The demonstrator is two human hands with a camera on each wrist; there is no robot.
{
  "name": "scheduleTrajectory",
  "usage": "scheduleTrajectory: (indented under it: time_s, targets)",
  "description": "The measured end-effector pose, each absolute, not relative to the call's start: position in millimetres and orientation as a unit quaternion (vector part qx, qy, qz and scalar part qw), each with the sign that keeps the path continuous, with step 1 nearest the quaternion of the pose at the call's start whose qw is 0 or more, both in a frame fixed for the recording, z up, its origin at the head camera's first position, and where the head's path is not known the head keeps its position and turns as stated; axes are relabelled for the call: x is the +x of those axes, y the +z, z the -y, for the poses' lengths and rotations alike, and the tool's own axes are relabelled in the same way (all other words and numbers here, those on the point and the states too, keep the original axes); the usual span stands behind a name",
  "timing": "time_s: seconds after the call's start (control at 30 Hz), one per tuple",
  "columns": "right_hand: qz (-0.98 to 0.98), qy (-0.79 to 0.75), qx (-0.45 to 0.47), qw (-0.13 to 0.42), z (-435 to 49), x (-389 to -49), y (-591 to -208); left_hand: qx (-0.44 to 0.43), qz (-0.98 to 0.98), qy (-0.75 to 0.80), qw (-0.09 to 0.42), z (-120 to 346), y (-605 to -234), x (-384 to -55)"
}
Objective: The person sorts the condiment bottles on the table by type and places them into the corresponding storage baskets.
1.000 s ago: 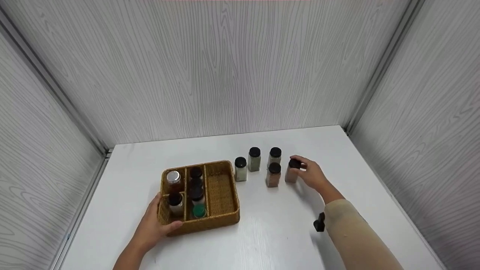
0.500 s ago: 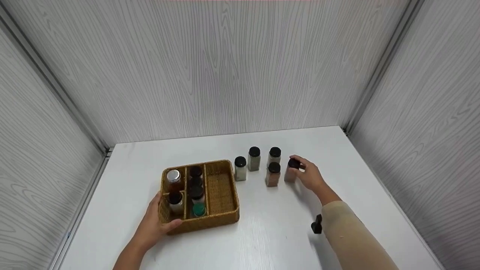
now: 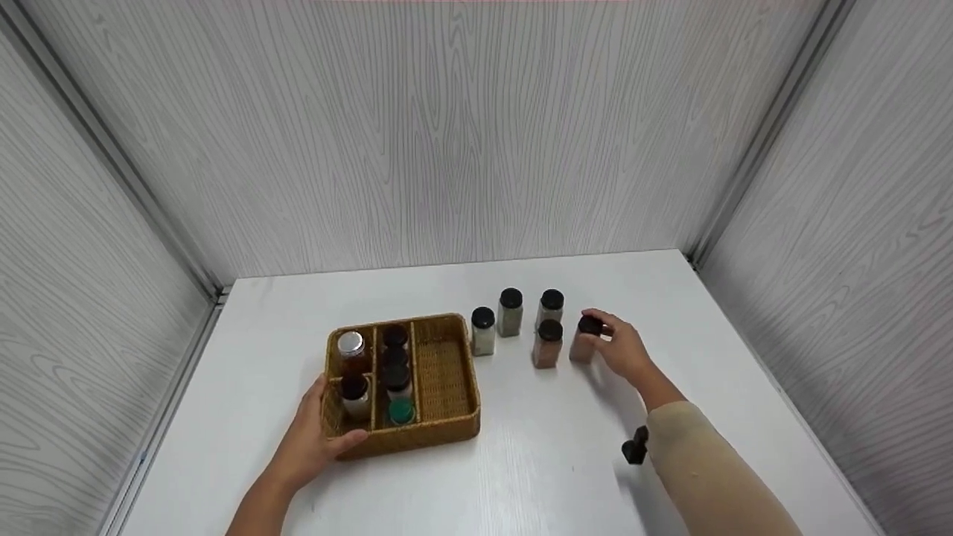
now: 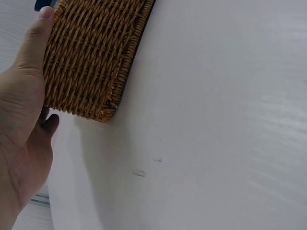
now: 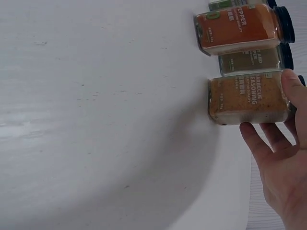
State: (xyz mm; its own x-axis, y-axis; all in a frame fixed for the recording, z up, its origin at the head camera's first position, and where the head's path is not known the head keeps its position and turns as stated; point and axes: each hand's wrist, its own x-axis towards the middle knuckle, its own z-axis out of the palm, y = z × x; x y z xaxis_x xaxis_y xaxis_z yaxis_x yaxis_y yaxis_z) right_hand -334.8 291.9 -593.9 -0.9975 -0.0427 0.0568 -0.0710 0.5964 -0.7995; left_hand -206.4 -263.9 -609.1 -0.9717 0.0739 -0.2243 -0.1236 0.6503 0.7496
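Observation:
My left hand (image 3: 307, 441) holds the near left corner of a divided wicker basket (image 3: 406, 441), thumb along the front wall and fingers at the left side. In the left wrist view its thumb lies against the woven wall (image 4: 91, 52). Over on the right, my right hand (image 3: 624, 350) grips the upper part of a barbecue seasoning jar (image 3: 582, 351) with a black lid. That jar's label (image 5: 252, 98) shows in the right wrist view, thumb on one side and fingers on the other. The jar stands upright among the loose jars.
Beside the held jar stand a red-brown pepper jar (image 3: 547, 354), two greenish jars (image 3: 510, 321) (image 3: 549, 316) and a pale jar (image 3: 484, 342) near the basket. Inside the basket are a silver-lidded jar (image 3: 351, 344), a green-lidded jar (image 3: 401, 412) and several black-lidded ones. Panels (image 3: 461, 149) enclose the table.

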Motion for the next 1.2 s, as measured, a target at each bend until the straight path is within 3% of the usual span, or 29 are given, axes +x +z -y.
scheduleTrajectory:
  time_s: [0.83,1.2]
  targets:
    - [0.891,0.447,0.081,-0.001,-303,-314,-564,-0.022,-0.901,0.415,0.126,261,-608,-208]
    - [0.869,0.478,0.122,-0.042,-288,-306,-535,-0.015,-0.909,0.4,0.118,262,-610,-208]
